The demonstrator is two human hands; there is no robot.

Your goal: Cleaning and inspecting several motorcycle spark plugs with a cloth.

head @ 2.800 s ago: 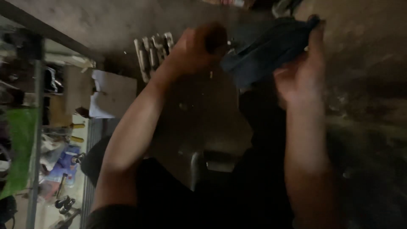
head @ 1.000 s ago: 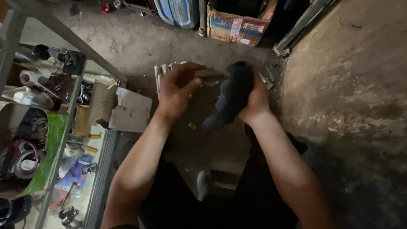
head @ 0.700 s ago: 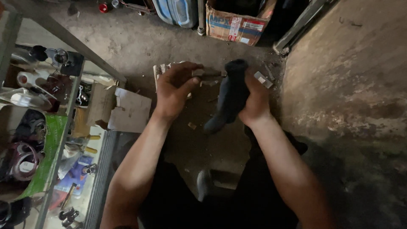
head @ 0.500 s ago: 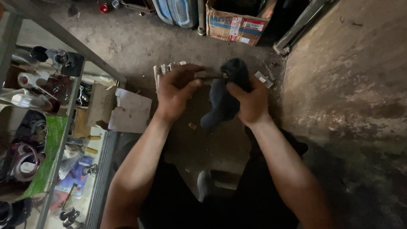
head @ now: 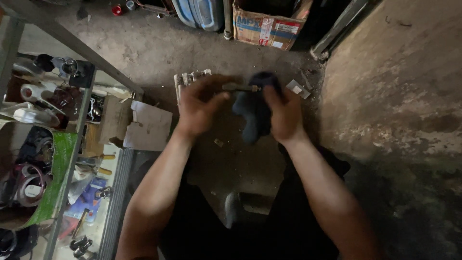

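Head view: the camera looks straight down past two bare forearms to a stained, gritty concrete floor [head: 144, 45].
Left hand: the left hand [head: 199, 108] has its fingers curled narrowly around one end of a short, thin grey metal rod [head: 238, 87]; the thumb lies across in front.
Right hand: the right hand [head: 285, 115] is wrapped in a dark blue, soft, crumpled cloth rag [head: 252, 113], its fingers folded over the cloth and closed on the rod's other end.
Rod: dull, smooth and straight, it lies level between the two hands, above the floor at the middle of the picture; its far end is hidden in the rag, so its tip cannot be made out.
Rag: limp and matte, bunched at the top around the rod, with a loose tail hanging down beside the right palm.
Behind the hands: a row of pale, ribbed metal pieces [head: 190, 79] lies on the floor, partly covered by the left hand.
Left side: a grey metal shelf frame [head: 72, 144] holds cluttered tools and a green sheet; a flat piece of brown cardboard [head: 147, 126] lies just beside it.
Top edge: a worn cardboard box [head: 267, 29] stands near a blue plastic container [head: 197, 12].
Right side: a rough, blotched plaster wall [head: 399, 82].
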